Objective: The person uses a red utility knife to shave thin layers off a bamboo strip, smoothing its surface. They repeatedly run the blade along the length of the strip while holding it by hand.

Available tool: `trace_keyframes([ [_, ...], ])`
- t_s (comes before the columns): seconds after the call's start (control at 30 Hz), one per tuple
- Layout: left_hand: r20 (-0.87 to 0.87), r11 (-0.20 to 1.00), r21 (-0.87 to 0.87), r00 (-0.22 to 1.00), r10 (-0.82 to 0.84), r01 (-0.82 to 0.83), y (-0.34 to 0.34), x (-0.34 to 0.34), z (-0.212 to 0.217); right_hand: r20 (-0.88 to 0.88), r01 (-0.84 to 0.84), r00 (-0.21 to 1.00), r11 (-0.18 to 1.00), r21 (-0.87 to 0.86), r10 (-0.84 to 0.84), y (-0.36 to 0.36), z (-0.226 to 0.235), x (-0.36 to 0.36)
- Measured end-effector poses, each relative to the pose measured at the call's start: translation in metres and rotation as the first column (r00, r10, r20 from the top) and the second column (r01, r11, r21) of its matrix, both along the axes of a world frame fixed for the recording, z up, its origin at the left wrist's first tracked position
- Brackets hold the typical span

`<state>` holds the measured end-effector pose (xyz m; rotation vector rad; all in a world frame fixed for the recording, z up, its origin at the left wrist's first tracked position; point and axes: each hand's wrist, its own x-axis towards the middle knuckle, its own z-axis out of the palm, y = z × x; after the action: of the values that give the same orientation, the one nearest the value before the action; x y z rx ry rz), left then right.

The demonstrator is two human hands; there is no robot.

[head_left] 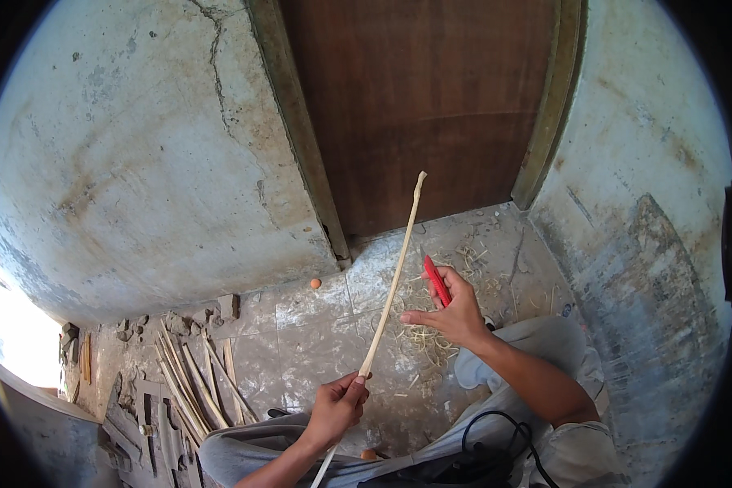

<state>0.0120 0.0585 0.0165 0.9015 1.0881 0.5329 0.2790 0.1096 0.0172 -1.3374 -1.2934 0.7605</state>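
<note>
My left hand point(336, 407) grips a long, thin pale wooden stick point(394, 276) near its lower part; the stick slants up to the right, its tip in front of the brown door. My right hand point(451, 309) holds a red-handled knife point(437, 281), with thumb and fingers pointing left toward the stick's middle, a small gap between them. Both forearms come from the lower edge, over my grey-trousered knees point(537, 342).
A brown wooden door point(423, 106) in a worn frame stands ahead, with cracked plaster walls either side. Pale shavings point(431, 342) litter the tiled floor. A bundle of split sticks point(191, 378) and rubble lie at lower left. A black cable point(496, 427) runs over my lap.
</note>
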Motion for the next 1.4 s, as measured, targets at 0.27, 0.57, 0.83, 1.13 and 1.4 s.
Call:
trace_keyframes([
  [0.27,-0.015,1.0,-0.018,1.0,0.008,-0.008,0.001,0.004,0.003,0.056,-0.015,0.998,0.989,-0.145,0.024,-0.004,-0.014,-0.001],
  [0.57,-0.021,0.998,-0.037,0.998,0.053,-0.054,0.002,0.003,0.002,0.527,-0.258,0.824,0.966,0.023,0.207,-0.027,-0.001,-0.03],
  [0.83,-0.004,0.994,-0.029,0.994,0.105,-0.105,0.004,0.002,0.001,0.637,-0.346,0.726,0.938,0.014,0.258,-0.043,-0.019,-0.039],
  [1.13,-0.016,0.993,-0.039,0.994,0.111,-0.112,0.003,0.001,-0.004,0.677,-0.362,0.69,0.932,0.015,0.257,-0.044,-0.005,-0.041],
  [1.4,-0.024,0.993,-0.043,0.994,0.11,-0.111,0.002,0.006,0.0,0.607,-0.302,0.756,0.953,-0.008,0.245,-0.044,-0.005,-0.041],
])
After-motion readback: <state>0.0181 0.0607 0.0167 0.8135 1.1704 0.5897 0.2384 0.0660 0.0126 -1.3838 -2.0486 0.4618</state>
